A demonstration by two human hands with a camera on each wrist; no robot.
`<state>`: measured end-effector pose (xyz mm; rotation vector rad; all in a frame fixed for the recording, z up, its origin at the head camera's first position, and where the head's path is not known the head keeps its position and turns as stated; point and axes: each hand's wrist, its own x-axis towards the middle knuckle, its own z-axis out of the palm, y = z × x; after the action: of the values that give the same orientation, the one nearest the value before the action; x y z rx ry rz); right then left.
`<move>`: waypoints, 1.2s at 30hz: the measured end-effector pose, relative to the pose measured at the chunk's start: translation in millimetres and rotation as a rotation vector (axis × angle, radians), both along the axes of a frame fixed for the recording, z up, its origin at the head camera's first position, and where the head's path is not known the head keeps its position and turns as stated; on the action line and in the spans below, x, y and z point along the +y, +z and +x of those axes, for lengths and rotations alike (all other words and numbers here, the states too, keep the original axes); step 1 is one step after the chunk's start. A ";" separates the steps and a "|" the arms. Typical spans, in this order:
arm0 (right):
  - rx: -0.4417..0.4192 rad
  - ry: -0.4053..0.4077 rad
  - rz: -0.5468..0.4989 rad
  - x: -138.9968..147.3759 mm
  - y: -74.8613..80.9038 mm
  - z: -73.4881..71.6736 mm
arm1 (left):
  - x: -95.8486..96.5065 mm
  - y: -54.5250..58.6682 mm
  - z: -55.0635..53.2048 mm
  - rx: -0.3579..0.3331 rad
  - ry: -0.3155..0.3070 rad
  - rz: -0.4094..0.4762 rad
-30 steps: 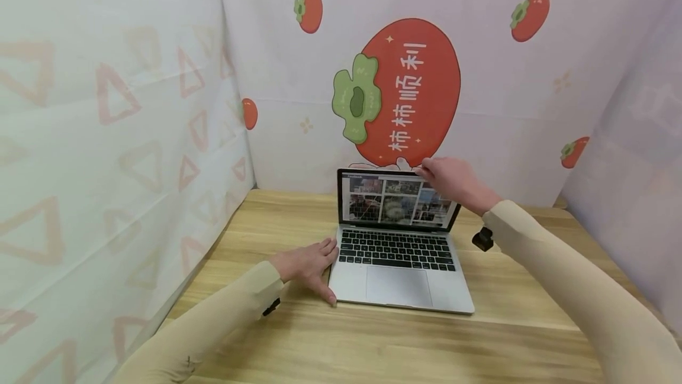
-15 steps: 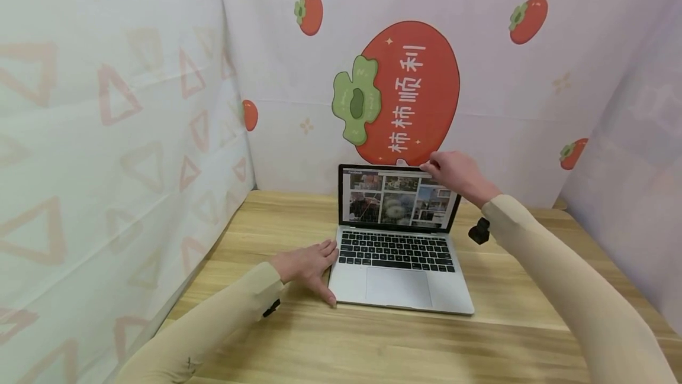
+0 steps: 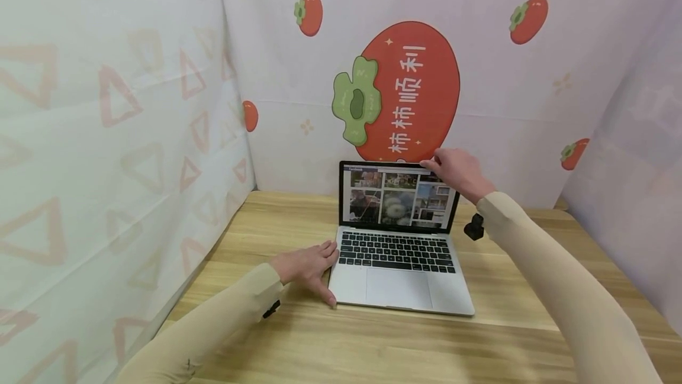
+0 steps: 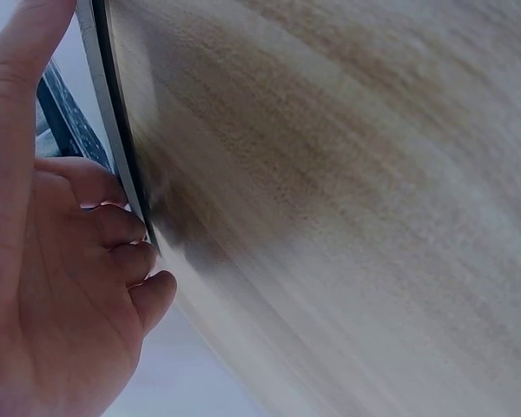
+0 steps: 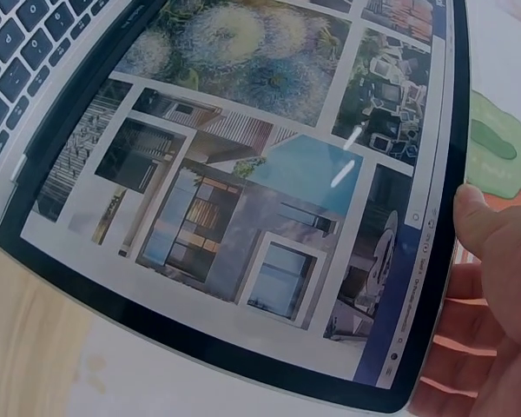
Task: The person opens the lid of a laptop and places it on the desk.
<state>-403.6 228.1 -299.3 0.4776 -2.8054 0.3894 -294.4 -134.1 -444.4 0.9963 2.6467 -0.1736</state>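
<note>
A silver laptop (image 3: 399,288) stands unfolded on the wooden table, its lit screen (image 3: 396,197) showing a grid of photos. My right hand (image 3: 458,172) pinches the top edge of that screen near its right corner. In the right wrist view the thumb (image 5: 471,217) lies on the black bezel and the fingers (image 5: 456,334) are behind the lid. My left hand (image 3: 309,267) rests beside the left side of the laptop base, thumb spread toward the front corner. The left wrist view shows its fingertips (image 4: 130,230) right at the base's edge.
Behind the laptop hangs a white cloth (image 3: 288,153) printed with persimmons. Another cloth with triangles (image 3: 133,194) borders the table (image 3: 373,348) on the left, and a pale one (image 3: 634,153) on the right.
The screen has tilted further back, its top edge rising in the head view. My right hand has moved slightly up and back with it. The left hand has stayed put.
</note>
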 end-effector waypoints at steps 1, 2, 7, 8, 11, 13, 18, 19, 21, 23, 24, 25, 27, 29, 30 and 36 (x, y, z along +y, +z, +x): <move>-0.003 -0.006 -0.001 0.4 -0.2 -1.5 | 0.1 0.1 -0.1 0.000 0.002 -0.002; -0.003 -0.013 0.003 0.9 -0.2 -2.8 | 0.3 0.1 -0.2 0.000 0.006 -0.003; -0.012 -0.032 0.007 2.1 -0.2 -8.9 | 0.7 -1.1 -0.6 -0.003 0.017 -0.007; -0.012 -0.035 0.008 1.9 0.0 -9.7 | 0.7 -1.4 -0.7 -0.001 0.017 -0.008; -0.008 -0.044 0.011 1.4 0.3 -12.0 | 0.9 -1.2 -0.7 -0.003 0.021 -0.008; -0.004 -0.056 0.019 1.3 0.0 -13.5 | 1.0 -0.8 -0.3 -0.010 0.024 -0.006; -0.016 -0.071 0.017 0.0 -1.7 -17.7 | 0.3 -1.4 1.1 -0.017 0.032 -0.009; -0.019 -0.071 0.012 -0.4 -1.9 -18.4 | 0.1 -1.5 1.2 -0.016 0.033 -0.009; -0.023 -0.074 -0.001 -1.0 -2.1 -19.8 | -0.3 -1.7 1.2 -0.012 0.037 -0.007; -0.025 -0.077 -0.016 -1.2 -2.4 -20.6 | -0.6 -1.3 1.6 -0.012 0.037 -0.001; -0.029 -0.080 -0.022 -1.4 -2.5 -21.0 | -0.5 -1.0 1.9 -0.014 0.039 0.003; -0.032 -0.082 -0.026 -1.4 -2.8 -21.5 | -0.4 -0.6 2.3 -0.016 0.042 0.006; -0.040 -0.083 -0.034 -1.2 -3.3 -22.1 | -0.1 0.0 3.0 -0.021 0.044 0.006; -0.048 -0.089 -0.033 -0.6 -3.7 -22.8 | 0.1 0.1 3.5 -0.024 0.045 0.001; -0.051 -0.092 -0.035 -0.2 -3.9 -23.0 | 0.2 0.3 3.6 -0.024 0.045 -0.001; -0.075 -0.088 -0.072 5.2 -4.7 -26.4 | 3.1 0.0 4.5 -0.028 0.051 -0.008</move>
<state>-429.9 233.3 -304.0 0.3293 -2.8611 0.4969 -290.0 -131.0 -444.3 0.9208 2.6404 -0.1579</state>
